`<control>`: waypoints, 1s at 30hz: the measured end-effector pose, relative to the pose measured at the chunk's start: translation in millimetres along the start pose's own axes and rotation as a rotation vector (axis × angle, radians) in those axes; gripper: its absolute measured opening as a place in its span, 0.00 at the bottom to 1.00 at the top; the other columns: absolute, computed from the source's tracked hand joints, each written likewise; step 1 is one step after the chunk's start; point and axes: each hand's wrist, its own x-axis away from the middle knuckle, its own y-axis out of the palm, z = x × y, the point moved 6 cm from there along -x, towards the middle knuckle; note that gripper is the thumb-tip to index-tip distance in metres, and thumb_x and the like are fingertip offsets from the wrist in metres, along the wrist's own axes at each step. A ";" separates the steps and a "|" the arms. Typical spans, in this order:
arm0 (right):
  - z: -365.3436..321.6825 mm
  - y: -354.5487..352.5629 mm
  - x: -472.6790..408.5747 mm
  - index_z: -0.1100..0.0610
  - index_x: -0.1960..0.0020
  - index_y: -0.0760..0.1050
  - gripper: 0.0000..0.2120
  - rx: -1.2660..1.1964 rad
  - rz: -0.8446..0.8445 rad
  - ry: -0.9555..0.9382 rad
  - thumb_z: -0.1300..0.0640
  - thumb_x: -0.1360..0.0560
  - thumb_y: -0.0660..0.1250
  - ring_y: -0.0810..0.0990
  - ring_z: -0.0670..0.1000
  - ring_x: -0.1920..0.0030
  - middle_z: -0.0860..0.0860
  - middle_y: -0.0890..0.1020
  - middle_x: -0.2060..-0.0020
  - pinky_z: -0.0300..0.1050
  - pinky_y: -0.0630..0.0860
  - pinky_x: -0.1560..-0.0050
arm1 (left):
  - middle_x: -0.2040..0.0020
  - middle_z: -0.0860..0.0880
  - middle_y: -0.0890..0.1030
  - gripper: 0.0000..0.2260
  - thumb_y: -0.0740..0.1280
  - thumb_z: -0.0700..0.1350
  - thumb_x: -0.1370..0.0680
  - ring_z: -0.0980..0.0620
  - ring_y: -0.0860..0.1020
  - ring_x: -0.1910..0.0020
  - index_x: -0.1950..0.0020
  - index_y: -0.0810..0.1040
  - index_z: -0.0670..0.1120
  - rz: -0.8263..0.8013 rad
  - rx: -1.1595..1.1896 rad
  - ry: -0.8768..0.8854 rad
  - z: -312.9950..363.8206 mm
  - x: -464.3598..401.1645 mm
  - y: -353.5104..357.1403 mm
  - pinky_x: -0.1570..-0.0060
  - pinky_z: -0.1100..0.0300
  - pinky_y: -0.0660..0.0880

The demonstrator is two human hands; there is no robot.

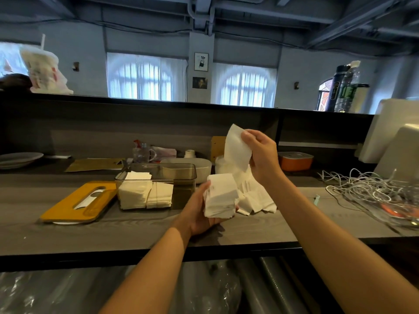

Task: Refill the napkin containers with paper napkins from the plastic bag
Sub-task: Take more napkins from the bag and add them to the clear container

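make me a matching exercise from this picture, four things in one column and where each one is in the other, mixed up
Things:
1. stack of white paper napkins
2. single white napkin sheet
3. yellow slotted container lid
4. tangle of white cables

Places:
A. flat on the counter, left of the clear plastic napkin container
B. held in the left hand
C. right end of the counter
D. pinched up high by the right hand

Pairs: 1-B, 2-D, 3-A, 4-C

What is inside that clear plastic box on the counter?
The clear box holds two stacks of white napkins at its left end; its right end looks empty. Its yellow lid lies beside it. Whatever lies under the stacks is hidden.
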 end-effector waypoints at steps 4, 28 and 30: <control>21.1 11.6 11.2 0.52 0.49 0.79 0.03 0.231 -0.140 0.135 0.55 0.22 0.67 0.80 0.49 0.53 0.49 0.80 0.54 0.37 0.78 0.59 | 0.41 0.37 0.81 0.35 0.52 0.69 0.22 0.38 0.79 0.46 0.34 0.80 0.43 -0.072 0.057 -0.011 -1.4 -1.9 -1.8 0.43 0.45 0.74; 118.3 -32.9 54.1 0.55 0.37 0.74 0.17 -0.113 -0.018 0.345 0.63 0.25 0.70 0.81 0.54 0.45 0.54 0.81 0.45 0.52 0.80 0.44 | 0.35 0.46 0.75 0.31 0.75 0.46 0.28 0.46 0.79 0.42 0.28 0.66 0.52 0.180 -0.490 0.317 6.5 -0.4 -4.1 0.55 0.57 0.80; 117.8 -38.0 54.9 0.54 0.36 0.73 0.19 -0.103 -0.021 0.317 0.63 0.25 0.70 0.81 0.54 0.44 0.54 0.81 0.44 0.54 0.80 0.43 | 0.37 0.47 0.75 0.27 0.75 0.45 0.26 0.50 0.77 0.43 0.31 0.68 0.53 0.272 -0.576 0.425 12.9 1.6 -6.9 0.55 0.60 0.79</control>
